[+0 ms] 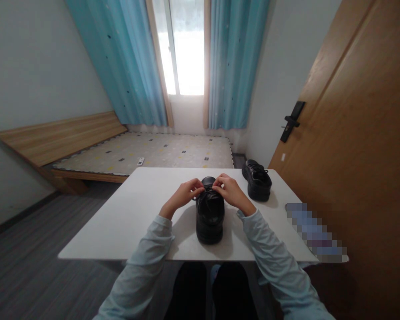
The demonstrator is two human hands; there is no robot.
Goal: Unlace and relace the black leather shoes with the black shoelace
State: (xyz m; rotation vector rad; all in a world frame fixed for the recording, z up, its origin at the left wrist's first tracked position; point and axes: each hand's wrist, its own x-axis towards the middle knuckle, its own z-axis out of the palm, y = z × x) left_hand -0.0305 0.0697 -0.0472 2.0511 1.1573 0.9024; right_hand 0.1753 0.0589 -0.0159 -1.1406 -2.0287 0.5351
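A black lace-up shoe point(210, 218) stands in the middle of the white table point(133, 222), heel toward me and toe pointing away. My left hand point(186, 194) is closed, its fingers pinching the shoe's laces on the left side near the toe end. My right hand point(229, 190) is closed too, pinching the laces on the right side. The two hands almost meet over the laces. A second black shoe point(257, 179) sits apart at the table's far right corner.
A brown wooden door point(353, 146) with a black handle point(291, 121) stands close on the right. Beyond the table lies a low bed with a patterned mattress point(153, 153), a small white remote point(140, 161) on it, and blue curtains point(233, 62) round a bright window.
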